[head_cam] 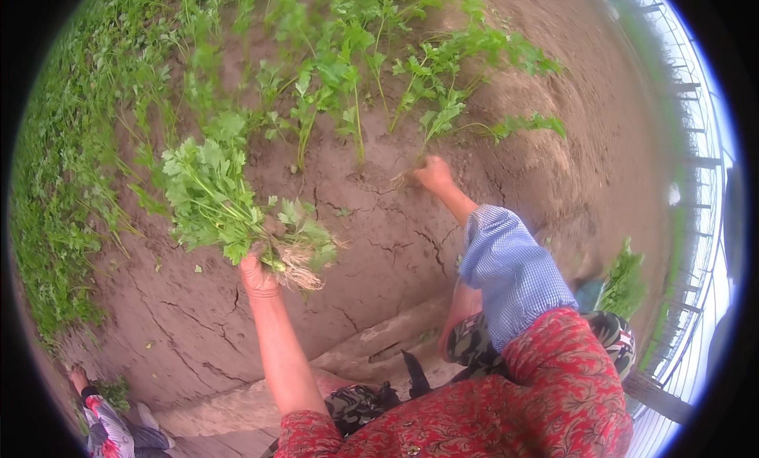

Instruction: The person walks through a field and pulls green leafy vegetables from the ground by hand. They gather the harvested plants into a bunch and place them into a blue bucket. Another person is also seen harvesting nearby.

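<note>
My left hand [259,277] is closed around a leafy bunch of celery-like seedlings [213,191], held above the cracked soil. Pale bare roots [301,265] stick out of the bunch to the right, and some leaves hang beneath them. Farther right, my right hand [434,174] is down at ground level, its fingers closed on the stem base of a single celery-like plant [442,121]. Thin roots [402,177] show beside those fingers. Several similar plants [303,132] stand upright just beyond, left of my right hand.
Dense green plants [59,220] cover the bed at left. A dirt ridge [379,345] runs before my knees. Another person's hand [77,378] and patterned sleeve appear lower left. Cut or pulled greens [622,283] lie by my right knee. Greenhouse framing [699,161] curves along the right.
</note>
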The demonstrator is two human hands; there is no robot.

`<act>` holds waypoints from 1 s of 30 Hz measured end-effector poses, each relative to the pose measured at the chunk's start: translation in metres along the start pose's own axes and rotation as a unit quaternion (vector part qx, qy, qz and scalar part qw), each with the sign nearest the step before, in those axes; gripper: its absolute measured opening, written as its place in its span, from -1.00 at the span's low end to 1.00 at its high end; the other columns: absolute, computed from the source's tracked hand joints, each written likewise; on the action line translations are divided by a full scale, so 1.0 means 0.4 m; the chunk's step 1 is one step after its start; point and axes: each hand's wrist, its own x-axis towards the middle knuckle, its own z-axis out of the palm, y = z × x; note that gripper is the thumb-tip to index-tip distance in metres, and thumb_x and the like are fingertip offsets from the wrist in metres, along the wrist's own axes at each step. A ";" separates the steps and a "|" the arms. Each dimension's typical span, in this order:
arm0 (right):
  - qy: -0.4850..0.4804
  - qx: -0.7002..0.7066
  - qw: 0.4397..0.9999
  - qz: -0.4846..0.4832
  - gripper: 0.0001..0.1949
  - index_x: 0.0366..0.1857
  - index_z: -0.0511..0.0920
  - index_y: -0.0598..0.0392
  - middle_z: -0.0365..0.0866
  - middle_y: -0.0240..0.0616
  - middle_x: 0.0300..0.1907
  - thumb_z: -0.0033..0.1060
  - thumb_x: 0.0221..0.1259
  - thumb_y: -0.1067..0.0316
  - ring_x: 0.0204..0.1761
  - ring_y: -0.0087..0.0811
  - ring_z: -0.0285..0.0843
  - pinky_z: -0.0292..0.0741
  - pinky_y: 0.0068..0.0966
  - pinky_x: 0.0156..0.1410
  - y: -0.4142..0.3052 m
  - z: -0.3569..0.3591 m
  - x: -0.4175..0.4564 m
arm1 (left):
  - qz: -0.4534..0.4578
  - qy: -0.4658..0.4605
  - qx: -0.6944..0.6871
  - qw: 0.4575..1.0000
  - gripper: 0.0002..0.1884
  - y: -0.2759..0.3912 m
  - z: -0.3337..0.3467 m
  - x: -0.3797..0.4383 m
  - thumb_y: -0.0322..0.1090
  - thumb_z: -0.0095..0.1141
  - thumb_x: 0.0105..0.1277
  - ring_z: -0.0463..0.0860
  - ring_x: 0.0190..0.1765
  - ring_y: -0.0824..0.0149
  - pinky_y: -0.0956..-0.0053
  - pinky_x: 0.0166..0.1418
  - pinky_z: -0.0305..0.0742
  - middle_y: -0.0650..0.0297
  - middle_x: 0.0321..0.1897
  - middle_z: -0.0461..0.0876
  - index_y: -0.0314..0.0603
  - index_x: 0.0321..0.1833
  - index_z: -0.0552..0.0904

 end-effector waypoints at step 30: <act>0.138 -0.113 0.984 0.022 -0.67 -0.23 0.54 0.05 0.62 -0.05 -0.30 0.29 -0.17 0.23 -0.19 -0.10 0.58 0.49 -0.26 -0.08 -0.008 0.089 -0.025 | -0.029 -0.005 -0.056 0.998 -0.44 -0.014 -0.026 0.005 -0.49 0.19 -0.09 0.58 -0.10 0.20 0.27 0.04 0.51 0.15 -0.15 0.56 -0.30 0.08 0.41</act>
